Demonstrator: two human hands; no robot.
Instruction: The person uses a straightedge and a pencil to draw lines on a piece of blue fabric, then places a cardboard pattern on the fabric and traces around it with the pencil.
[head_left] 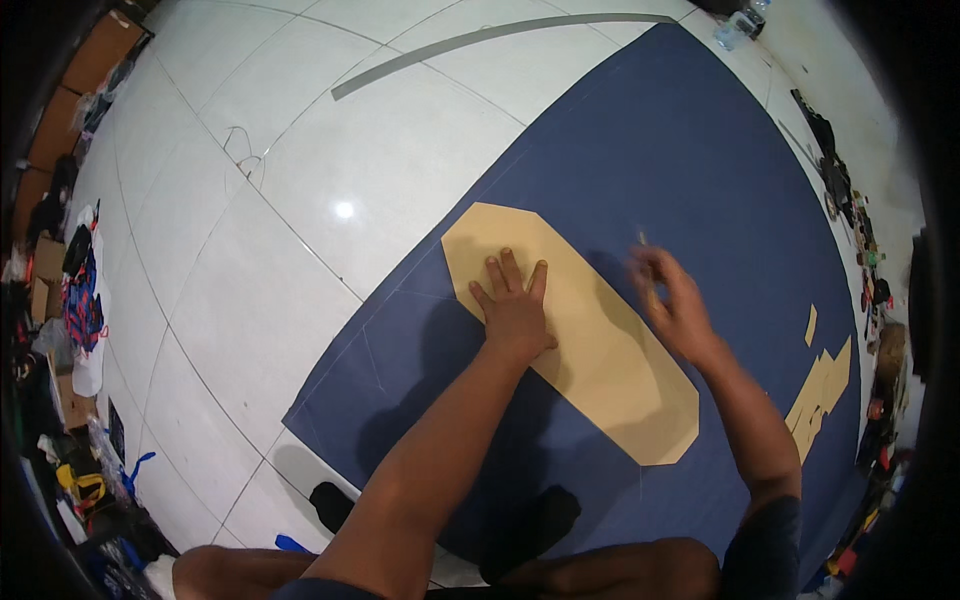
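Note:
A tan paper pattern piece, long with cut-off corners, lies flat on a large sheet of dark blue fabric. My left hand presses on its upper left part, fingers spread. Just off the pattern's right edge, my right hand hovers over the fabric, its fingers closed round a thin, pale, pen-like stick, blurred by motion. Faint pale lines run on the fabric left of the pattern and below its lower end.
A long grey metal strip rests across the fabric's far corner and white floor tiles. Smaller tan paper pieces lie at the right. Clutter lines both side walls; a clear plastic bottle is at the far right.

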